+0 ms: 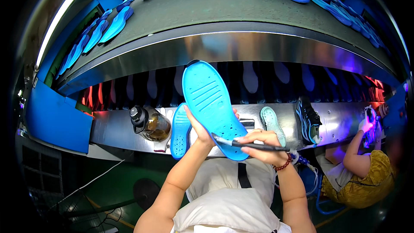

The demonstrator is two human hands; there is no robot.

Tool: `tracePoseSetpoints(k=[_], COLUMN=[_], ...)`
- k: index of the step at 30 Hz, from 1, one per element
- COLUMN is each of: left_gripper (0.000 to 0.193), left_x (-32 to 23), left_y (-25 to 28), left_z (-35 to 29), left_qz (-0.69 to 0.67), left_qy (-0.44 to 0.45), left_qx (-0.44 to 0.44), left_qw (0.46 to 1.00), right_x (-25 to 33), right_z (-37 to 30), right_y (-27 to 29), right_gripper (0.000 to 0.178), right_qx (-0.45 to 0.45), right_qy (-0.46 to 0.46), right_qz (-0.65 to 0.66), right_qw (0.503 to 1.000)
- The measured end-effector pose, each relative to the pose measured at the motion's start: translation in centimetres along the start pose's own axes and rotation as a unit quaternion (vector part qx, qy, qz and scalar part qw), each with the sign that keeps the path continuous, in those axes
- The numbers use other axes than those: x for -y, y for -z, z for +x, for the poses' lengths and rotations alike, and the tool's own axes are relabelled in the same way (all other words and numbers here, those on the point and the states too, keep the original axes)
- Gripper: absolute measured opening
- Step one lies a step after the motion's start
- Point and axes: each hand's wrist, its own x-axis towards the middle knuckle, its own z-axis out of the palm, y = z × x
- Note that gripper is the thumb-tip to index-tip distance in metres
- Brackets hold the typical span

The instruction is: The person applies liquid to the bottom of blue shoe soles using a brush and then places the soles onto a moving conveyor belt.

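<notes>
Metal bench [114, 129], blue sole [209, 95], thin brush [233, 143]

Behind the bench, a dull green belt [207, 6] sits higher up, with more soles [117, 25] along both sides. From where I stand, the blue sole is held up over the bench, in front of the person's lap [220, 177]. It is long and tilted: its wide, round end points away toward the belt, a bit left, and its other end points back at the lap, a bit right. It looks smooth and shiny, with straight grooves near the wide end and little holes. The left hand [202, 133] holds it by the sides, fingertips peeking round the far edge. The right hand [266, 144] has the brush pinched by its black handle, with the tip at the sole's lower part. Round red beads [283, 162] circle that wrist.

A second blue sole [178, 131] rests just left, partly covered by the left hand. Further left stands a see-through bottle [157, 125]. To the right are a pale green sole [271, 123] and a black shoe [306, 121]. Far right, another person [358, 190] wears yellow.
</notes>
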Motion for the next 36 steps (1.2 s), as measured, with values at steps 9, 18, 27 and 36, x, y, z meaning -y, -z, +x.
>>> tracePoseSetpoints(k=[9,18,27,36], left_gripper=[0.101,0.105,0.107,0.096], left_x=[-0.4,-0.8,-1.7,-2.7], left_y=[0.0,-0.5,-0.8,-2.7], left_z=[0.2,0.5,0.9,1.0], left_qz=[0.010,0.039,0.003,0.035], left_qy=[-0.018,-0.044,-0.041,-0.024], left_qx=[-0.002,-0.026,0.029,0.054], left_qw=[1.000,0.998,0.999,0.998], right_x=[-0.7,-1.2,-1.4,-2.0], right_z=[-0.4,-0.8,-1.5,-1.3], right_y=[0.3,0.4,0.7,1.1], right_gripper=[0.022,0.023,0.024,0.018], right_qx=[-0.009,-0.004,-0.024,-0.072], right_qy=[-0.022,-0.013,-0.063,-0.101], right_qz=[0.019,0.019,0.096,0.298], right_qw=[1.000,1.000,0.993,0.946])
